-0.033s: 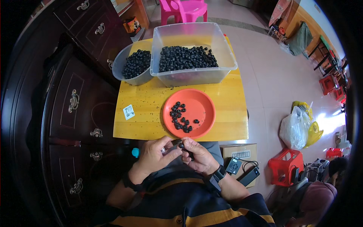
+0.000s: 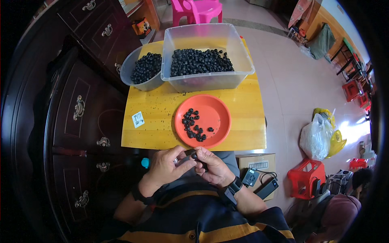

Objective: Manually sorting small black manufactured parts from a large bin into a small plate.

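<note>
My left hand [image 2: 165, 165] and my right hand [image 2: 214, 169] meet just off the table's near edge, fingers closed in a pinch. Between the fingertips shows a small black round piece [image 2: 194, 156], gripped by the right thumb and finger. More black shows in the curled right fingers, its shape mostly hidden. Something dark is at the left fingertips too, but I cannot make out what. Beyond my hands, an orange-red plate [image 2: 219, 115] carries several black round pieces [image 2: 196, 128], some with a visible hole in the middle.
On the yellow table [image 2: 154, 133] stand a clear rectangular bin [image 2: 206, 83] and a round clear tub [image 2: 148, 85], both holding many black pieces. A white label [image 2: 138, 119] lies at left. Dark cabinets [image 2: 77, 129] border the left side; a cardboard box [image 2: 243, 162] and red stool [image 2: 306, 178] stand right.
</note>
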### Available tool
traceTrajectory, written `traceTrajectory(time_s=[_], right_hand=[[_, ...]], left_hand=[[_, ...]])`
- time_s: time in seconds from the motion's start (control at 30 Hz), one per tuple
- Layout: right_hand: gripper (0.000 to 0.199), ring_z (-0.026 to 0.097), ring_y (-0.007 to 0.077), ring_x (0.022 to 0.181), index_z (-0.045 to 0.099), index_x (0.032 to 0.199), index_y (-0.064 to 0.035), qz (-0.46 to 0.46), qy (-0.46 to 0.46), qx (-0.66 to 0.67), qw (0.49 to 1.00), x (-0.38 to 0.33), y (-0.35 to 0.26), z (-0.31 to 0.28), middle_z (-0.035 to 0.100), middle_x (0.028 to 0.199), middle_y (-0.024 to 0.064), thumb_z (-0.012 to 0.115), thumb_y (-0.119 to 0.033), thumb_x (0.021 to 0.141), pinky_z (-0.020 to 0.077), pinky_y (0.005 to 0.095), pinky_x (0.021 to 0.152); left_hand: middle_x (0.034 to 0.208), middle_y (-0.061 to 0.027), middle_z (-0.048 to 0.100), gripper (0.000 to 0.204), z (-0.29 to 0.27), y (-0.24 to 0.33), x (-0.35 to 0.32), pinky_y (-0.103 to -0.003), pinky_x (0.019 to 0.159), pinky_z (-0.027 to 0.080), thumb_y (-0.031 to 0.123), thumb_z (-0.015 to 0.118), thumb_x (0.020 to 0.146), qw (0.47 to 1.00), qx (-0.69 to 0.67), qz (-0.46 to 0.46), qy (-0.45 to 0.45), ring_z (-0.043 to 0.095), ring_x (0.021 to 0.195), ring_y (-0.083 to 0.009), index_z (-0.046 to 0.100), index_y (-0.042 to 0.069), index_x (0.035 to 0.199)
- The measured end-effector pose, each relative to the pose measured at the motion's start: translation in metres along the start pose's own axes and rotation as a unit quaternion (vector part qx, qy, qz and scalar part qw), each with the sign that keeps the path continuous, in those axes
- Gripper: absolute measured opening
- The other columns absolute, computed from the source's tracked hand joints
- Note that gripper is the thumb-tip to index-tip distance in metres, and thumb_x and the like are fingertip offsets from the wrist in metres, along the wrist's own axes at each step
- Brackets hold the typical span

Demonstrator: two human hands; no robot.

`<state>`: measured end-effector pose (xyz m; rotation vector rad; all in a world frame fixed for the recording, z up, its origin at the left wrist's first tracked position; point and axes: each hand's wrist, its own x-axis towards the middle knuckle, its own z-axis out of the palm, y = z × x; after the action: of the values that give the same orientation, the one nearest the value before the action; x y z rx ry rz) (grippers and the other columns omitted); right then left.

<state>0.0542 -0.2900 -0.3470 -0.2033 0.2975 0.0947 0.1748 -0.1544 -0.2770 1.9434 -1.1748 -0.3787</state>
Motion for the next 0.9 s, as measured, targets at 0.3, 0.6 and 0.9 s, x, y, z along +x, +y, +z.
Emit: traceTrajectory(time_s=[0.3,0.6,0.9], right_hand=[[0.011,0.05,0.0015,0.062,0.057,0.103,-0.0109,0.014,0.012,-0.042,0.999,-0.001,0.001,0.001,0.056,0.08,-0.0052,0.062,-0.018,0.095,0.0376,0.0142,0.049],[0.008,0.049,0.0012,0.061,0.059,0.1,-0.0105,-0.037,0.008,-0.057,0.998,-0.001,0.007,-0.002,0.056,0.079,-0.0046,0.062,-0.016,0.095,0.0373,0.0137,0.048],[0.011,0.049,0.0017,0.062,0.057,0.096,-0.0118,-0.025,0.021,-0.038,0.999,-0.003,0.003,0.014,0.055,0.079,-0.0052,0.061,-0.022,0.096,0.0371,0.0144,0.049]], left_hand=[[0.066,-0.0089,0.061,0.036,0.005,0.003,0.002,-0.034,0.053,0.048,0.038,0.075,0.08,0.998,0.059,0.033,0.009,0.063,0.058,-0.0268,0.058,0.006,0.079],[0.061,-0.0083,0.059,0.037,0.011,-0.008,-0.004,-0.035,0.05,0.047,0.038,0.071,0.085,0.987,0.146,0.062,-0.002,0.062,0.055,-0.0269,0.056,0.007,0.071],[0.062,-0.0069,0.059,0.027,0.004,-0.002,0.0,-0.03,0.05,0.045,0.027,0.074,0.083,0.999,0.001,0.045,0.029,0.059,0.052,-0.0192,0.06,0.005,0.079]])
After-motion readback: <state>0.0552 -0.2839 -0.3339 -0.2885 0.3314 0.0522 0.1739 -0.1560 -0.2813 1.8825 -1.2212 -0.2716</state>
